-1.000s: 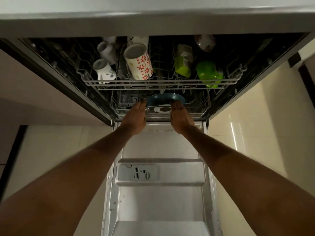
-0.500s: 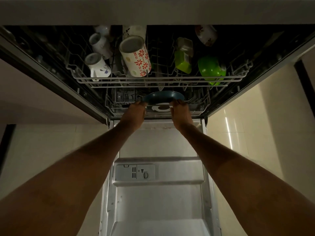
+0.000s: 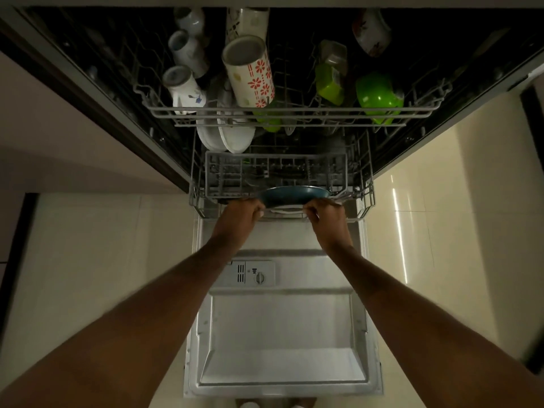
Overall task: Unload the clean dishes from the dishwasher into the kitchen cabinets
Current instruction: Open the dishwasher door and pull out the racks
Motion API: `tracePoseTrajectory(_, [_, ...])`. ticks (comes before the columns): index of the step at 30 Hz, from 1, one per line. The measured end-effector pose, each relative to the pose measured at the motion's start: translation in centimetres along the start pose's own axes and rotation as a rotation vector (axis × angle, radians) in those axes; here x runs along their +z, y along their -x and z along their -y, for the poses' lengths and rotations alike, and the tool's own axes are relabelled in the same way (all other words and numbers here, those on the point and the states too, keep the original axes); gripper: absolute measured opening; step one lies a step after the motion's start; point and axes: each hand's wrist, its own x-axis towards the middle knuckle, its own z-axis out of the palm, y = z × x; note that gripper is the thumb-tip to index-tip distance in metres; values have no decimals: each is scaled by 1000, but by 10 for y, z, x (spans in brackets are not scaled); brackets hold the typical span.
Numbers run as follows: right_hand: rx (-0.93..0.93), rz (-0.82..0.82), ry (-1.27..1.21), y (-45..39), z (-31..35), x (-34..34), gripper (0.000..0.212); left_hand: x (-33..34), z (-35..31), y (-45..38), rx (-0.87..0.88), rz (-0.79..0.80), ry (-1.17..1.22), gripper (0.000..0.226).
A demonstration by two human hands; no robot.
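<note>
Head view: two hands, left hand (image 3: 240, 214) and right hand (image 3: 325, 216), grip one blue plate (image 3: 293, 195).

- My left grip (image 3: 240, 214) reaches forward toward 12 o'clock, arm stretched nearly straight, fingers curled under at the knuckles.
- My right grip (image 3: 326, 214) reaches out level with it, at 3 o'clock of the left, fingers curled likewise.
- Both forearms converge from the lower corners.
</note>
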Motion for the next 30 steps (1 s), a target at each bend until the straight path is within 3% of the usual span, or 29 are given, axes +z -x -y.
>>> tracePoseTrajectory(9, [4,32,-23,71,-4,7,5,13,-12,64,-41,60,17,15])
tracePoseTrajectory(14, [97,38,-133,109,-9,8,10,26,-4,96,-32,113,38,14])
tracePoseTrajectory(18, [154,51,-105,131,-27,5,30,38,23,122,-69,144,-117,38])
tracePoseTrajectory(20, [167,117,-31,137,-43,1,46,41,41,137,-88,135,-301,50])
tracePoseTrajectory(23, [90,349,343,144,-66,-1,59,41,57,151,5,113,-505,62])
tracePoseTrajectory(25, [55,386,463,144,-74,-1,53,41,64,154,-9,88,-513,60])
tracePoseTrajectory(30, [55,300,512,146,-70,-2,30,44,70,162,-74,115,-501,50])
